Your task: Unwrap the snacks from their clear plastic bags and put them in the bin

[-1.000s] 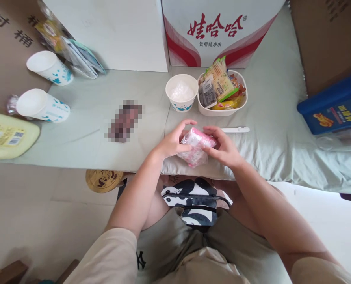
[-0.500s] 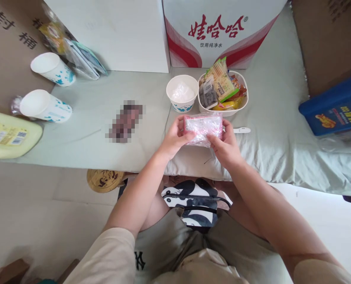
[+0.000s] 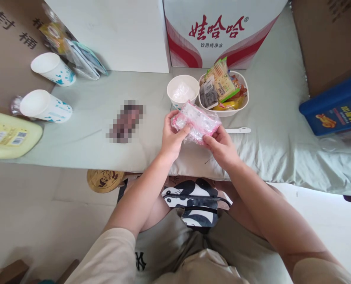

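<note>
A pink-edged packet in clear plastic wrap (image 3: pixel 196 120) is held up between both my hands, tilted down to the right. My left hand (image 3: pixel 173 133) grips its left end, thumb on the front. At the lower right, my right hand (image 3: pixel 221 145) is closed on the other end. What the wrap contains is not clear. Just behind the packet stands a white paper bowl (image 3: pixel 177 103) with crumpled clear plastic inside. Beside the bowl, a white tub (image 3: pixel 243 107) holds several snack packets (image 3: pixel 219 85). A white plastic utensil (image 3: pixel 238 130) lies right of my right hand.
Two paper cups (image 3: pixel 49 106) lie tilted at the left, near a pale yellow jug (image 3: pixel 11 136). A pixelated dark patch (image 3: pixel 126 120) covers something on the cloth. White boxes (image 3: pixel 119 35) stand at the back; a blue package (image 3: pixel 335 106) leans at the right.
The packet has turned from level to slanted, its left end raised and its right end lower. Both hands have shifted slightly with it and more of the white utensil shows.
</note>
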Available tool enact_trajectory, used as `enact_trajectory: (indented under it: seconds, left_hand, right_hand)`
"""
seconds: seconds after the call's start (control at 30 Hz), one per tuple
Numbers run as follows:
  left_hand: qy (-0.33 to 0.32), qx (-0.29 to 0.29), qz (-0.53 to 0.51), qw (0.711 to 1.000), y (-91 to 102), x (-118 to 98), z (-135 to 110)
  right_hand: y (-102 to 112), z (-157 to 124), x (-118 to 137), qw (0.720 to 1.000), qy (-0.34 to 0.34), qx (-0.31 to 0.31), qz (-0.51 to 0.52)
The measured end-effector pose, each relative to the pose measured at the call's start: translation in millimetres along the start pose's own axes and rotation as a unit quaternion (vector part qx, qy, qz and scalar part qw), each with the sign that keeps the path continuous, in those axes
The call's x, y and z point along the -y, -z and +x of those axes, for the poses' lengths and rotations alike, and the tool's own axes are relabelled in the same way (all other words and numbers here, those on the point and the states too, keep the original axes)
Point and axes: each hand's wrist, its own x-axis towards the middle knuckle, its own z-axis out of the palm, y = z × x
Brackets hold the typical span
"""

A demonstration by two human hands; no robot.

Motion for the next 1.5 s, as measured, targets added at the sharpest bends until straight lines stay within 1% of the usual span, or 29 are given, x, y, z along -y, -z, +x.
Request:
enact_trajectory:
  seconds: [0.07,0.13,0.2,0.23,0.27,0.3,0.33,0.4,0.43,0.47,0.5,0.57,0.63,0.67,0.7,0.83,0.9,0.97,1.1,1.17,1.23,1.3,1.37,1.43,1.5]
  left_hand:
    - [0.032,0.025,-0.017,0.999,-6.8,-3.2,-5.0]
    - [0.062,0.044,-0.023,0.997,-11.4,-6.7,-8.0]
    - [0.078,0.038,-0.024,0.996,-11.3,-10.7,-7.7]
    - [0.076,0.027,-0.023,0.996,-9.4,-12.8,-6.3]
    - [0.068,0.012,-0.022,0.997,-6.4,-14.9,-4.4]
    - [0.056,-0.005,-0.019,0.998,-2.5,-17.1,-2.1]
    - [0.043,-0.023,-0.015,0.999,1.9,-19.1,0.1]
    - [0.029,-0.052,-0.002,0.998,10.5,-22.3,3.4]
    - [0.029,-0.059,0.005,0.998,14.2,-23.0,4.4]
    - [0.032,-0.060,0.012,0.998,17.2,-23.1,4.9]
    - [0.034,-0.058,0.019,0.998,19.5,-22.3,5.2]
    - [0.030,-0.045,0.033,0.998,22.1,-18.5,5.7]
    - [0.010,-0.027,0.049,0.998,23.0,-12.6,7.0]
    - [-0.005,-0.019,0.060,0.998,23.2,-9.3,8.2]
    - [-0.021,-0.013,0.073,0.997,23.2,-6.2,9.4]
    - [-0.077,-0.010,0.170,0.982,21.9,2.0,12.7]
    - [-0.090,-0.017,0.228,0.969,19.5,2.7,11.5]
    - [-0.095,-0.014,0.277,0.956,15.9,1.7,8.6]
    - [-0.086,0.016,0.327,0.941,7.7,-2.1,1.4]
    - [-0.080,0.023,0.320,0.944,4.8,-2.9,-0.7]
    - [-0.077,0.018,0.287,0.955,3.8,-3.1,-0.7]
    - [-0.075,-0.002,0.228,0.971,5.4,-5.3,1.6]
    - [-0.072,-0.037,0.157,0.984,10.2,-12.0,5.7]
    - [-0.066,-0.087,0.091,0.990,18.2,-23.1,10.1]
    - [-0.053,-0.133,0.033,0.989,27.6,-34.9,13.5]
  right_hand:
    - [-2.4,-1.3,-1.0,1.000,-0.001,-0.017,-0.011]
    - [-0.7,-2.2,0.0,0.998,0.004,-0.028,-0.052]
    - [7.1,-2.8,4.5,0.988,0.037,-0.028,-0.146]
    - [13.5,-3.1,7.8,0.974,0.068,-0.034,-0.214]
    - [21.4,-3.3,11.3,0.950,0.104,-0.049,-0.292]
    - [30.3,-3.6,14.4,0.915,0.140,-0.071,-0.371]
    - [39.8,-3.8,16.7,0.874,0.173,-0.096,-0.444]
    - [58.2,-4.1,18.2,0.794,0.209,-0.127,-0.557]
    - [66.3,-4.3,17.3,0.763,0.213,-0.131,-0.596]
    - [73.1,-4.4,15.7,0.741,0.211,-0.131,-0.624]
    - [78.6,-4.6,13.9,0.727,0.204,-0.129,-0.642]
    - [85.5,-5.4,11.7,0.715,0.181,-0.127,-0.663]
    - [87.5,-7.6,13.4,0.720,0.156,-0.125,-0.664]
    - [86.7,-9.6,15.8,0.731,0.145,-0.119,-0.656]
    - [84.8,-12.2,18.8,0.750,0.136,-0.107,-0.638]
    - [65.7,-26.1,29.9,0.858,0.105,-0.028,-0.501]
    - [51.5,-30.2,31.0,0.892,0.090,-0.009,-0.443]
    - [37.4,-29.8,29.3,0.910,0.083,0.002,-0.405]
    - [17.9,-18.6,24.9,0.927,0.075,0.013,-0.367]
    - [13.2,-12.9,24.3,0.928,0.069,0.016,-0.367]
    - [10.9,-9.7,24.6,0.922,0.067,0.021,-0.381]
    - [10.3,-9.0,25.3,0.913,0.066,0.030,-0.401]
    - [11.3,-9.9,26.0,0.906,0.062,0.046,-0.416]
    - [14.3,-10.8,26.4,0.901,0.053,0.061,-0.426]
    - [19.4,-10.9,26.0,0.894,0.047,0.059,-0.443]
